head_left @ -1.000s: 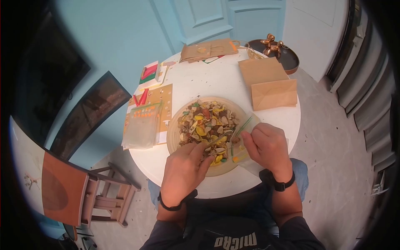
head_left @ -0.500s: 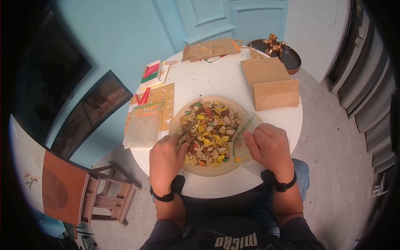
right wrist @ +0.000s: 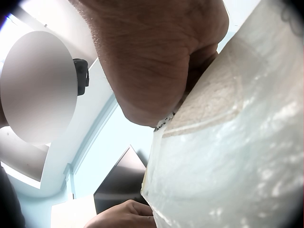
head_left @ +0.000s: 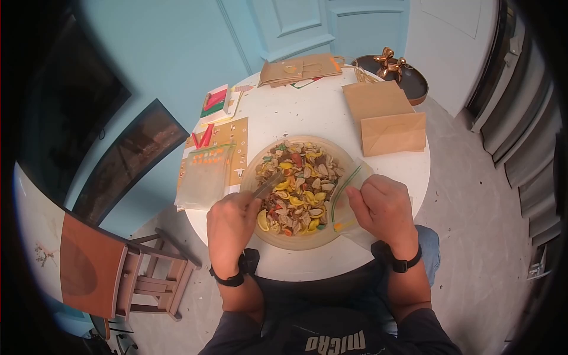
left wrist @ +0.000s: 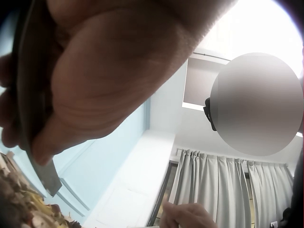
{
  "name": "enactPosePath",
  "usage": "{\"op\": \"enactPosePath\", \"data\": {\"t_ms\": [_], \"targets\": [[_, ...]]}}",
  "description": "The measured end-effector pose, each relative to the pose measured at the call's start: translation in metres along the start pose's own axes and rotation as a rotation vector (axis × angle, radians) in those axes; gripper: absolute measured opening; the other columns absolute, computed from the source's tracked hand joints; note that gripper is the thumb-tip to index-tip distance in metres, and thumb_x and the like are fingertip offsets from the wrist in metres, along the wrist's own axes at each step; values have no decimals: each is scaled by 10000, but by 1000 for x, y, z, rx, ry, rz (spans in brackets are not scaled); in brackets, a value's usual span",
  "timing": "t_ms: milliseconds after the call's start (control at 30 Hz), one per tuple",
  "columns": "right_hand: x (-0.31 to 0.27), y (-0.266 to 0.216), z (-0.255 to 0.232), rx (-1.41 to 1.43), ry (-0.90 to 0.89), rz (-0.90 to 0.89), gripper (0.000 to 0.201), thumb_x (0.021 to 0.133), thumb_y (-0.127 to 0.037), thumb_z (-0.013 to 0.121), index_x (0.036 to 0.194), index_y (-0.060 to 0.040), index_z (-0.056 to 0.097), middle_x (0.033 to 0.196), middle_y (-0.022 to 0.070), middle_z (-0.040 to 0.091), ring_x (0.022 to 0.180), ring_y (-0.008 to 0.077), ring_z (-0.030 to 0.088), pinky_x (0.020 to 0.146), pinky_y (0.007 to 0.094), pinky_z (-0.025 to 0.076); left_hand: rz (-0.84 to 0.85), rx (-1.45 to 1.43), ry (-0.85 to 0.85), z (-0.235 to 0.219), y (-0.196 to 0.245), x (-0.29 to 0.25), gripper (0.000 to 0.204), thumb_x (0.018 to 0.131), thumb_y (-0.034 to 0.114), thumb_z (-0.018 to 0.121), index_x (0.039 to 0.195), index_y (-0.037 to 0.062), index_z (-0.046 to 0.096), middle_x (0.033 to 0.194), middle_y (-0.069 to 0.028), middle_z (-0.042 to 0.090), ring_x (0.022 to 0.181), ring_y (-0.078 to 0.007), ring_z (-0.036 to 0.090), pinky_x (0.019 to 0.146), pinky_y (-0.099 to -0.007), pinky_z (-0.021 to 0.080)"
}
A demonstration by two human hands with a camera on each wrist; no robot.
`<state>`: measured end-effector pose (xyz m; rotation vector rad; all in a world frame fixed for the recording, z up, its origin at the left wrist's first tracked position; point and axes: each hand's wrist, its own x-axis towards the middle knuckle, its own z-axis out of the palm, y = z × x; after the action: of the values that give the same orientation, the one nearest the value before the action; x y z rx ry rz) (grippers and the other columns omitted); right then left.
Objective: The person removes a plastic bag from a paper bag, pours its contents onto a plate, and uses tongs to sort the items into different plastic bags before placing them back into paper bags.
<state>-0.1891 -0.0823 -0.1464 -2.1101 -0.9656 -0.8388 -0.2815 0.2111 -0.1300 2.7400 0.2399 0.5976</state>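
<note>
My left hand (head_left: 231, 228) grips a pair of tongs (head_left: 269, 185) at the left side of a round, shallow bowl (head_left: 278, 241). The tongs' tips reach over a heap of potpourri (head_left: 302, 189), a mix of dried pieces in brown, cream, yellow, orange and green. In the left wrist view the flat tongs (left wrist: 45, 175) slant down past the thumb toward the heap. My right hand (head_left: 383, 207) pinches a clear zip bag (head_left: 346, 204) with a green seal by its upper edge, at the bowl's right rim. Some orange and yellow shows low in the bag.
At left on the white round table (head_left: 278, 112) lies another zip bag (head_left: 204, 177) with orange print, beside red strips (head_left: 204, 137). Brown paper bags (head_left: 393, 133) stand at the right, more (head_left: 302, 68) at the back. A wooden chair (head_left: 157, 278) is left of the table.
My left hand has drawn back leftward with the tongs from beside the bag to the bowl's left side. The tongs' prongs look closer together now. My right hand and the bag have barely moved.
</note>
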Motion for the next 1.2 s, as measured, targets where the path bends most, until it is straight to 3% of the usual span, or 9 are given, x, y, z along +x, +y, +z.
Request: {"op": "enactPosePath", "data": {"t_ms": [200,400,700,800,900,933,1067,1200], "targets": [[0,0,-1,-3,0,-3,390,964,-108,861,699,-57,579,672,79,540,581,289,593,539,427,490,-78,-18,-43,-6,1,-1,178,955,194,831,961,19,796,848,-231,745,820,-451,739,724,-519,565],[-1,1,0,-3,4,-4,394,969,-109,856,697,-56,576,670,79,538,580,288,592,538,428,489,-32,61,-130,-4,-2,-3,179,948,199,840,958,24,810,855,-229,748,813,-453,738,719,-512,570],[-1,1,1,1,-1,-10,374,970,-107,852,709,-55,590,677,77,544,586,285,600,544,425,496,-27,-61,-46,-15,10,-8,160,951,184,846,1009,37,817,886,-207,759,815,-442,736,718,-499,572],[-2,1,3,0,-5,-7,371,970,-108,853,711,-55,592,678,78,546,590,285,603,547,424,497,118,-154,-41,-10,20,-16,177,953,173,845,1053,32,807,903,-193,762,818,-431,738,720,-500,576],[-1,1,2,-9,-9,-4,371,970,-113,855,712,-56,594,680,79,547,593,286,605,548,424,497,181,-186,-142,-9,41,-22,204,937,138,870,1067,-4,803,888,-198,756,799,-417,743,716,-461,575],[-1,1,2,-12,-11,-4,371,970,-114,856,713,-56,594,680,79,547,594,286,605,549,424,497,274,-201,-178,-4,51,-25,218,945,153,865,1101,14,802,897,-163,767,810,-393,752,716,-460,585],[-1,0,1,-11,-11,-3,372,972,-119,856,714,-55,595,681,81,549,598,288,610,550,424,497,289,-174,-236,-3,59,-27,284,943,197,873,1154,23,795,949,-149,786,840,-383,760,724,-460,600],[0,-2,-1,-5,-5,-7,377,970,-121,857,709,-56,593,674,83,542,598,294,606,544,428,493,209,-102,-177,-14,36,-28,324,923,212,893,1157,8,804,966,-177,788,801,-381,759,721,-453,602]]}}
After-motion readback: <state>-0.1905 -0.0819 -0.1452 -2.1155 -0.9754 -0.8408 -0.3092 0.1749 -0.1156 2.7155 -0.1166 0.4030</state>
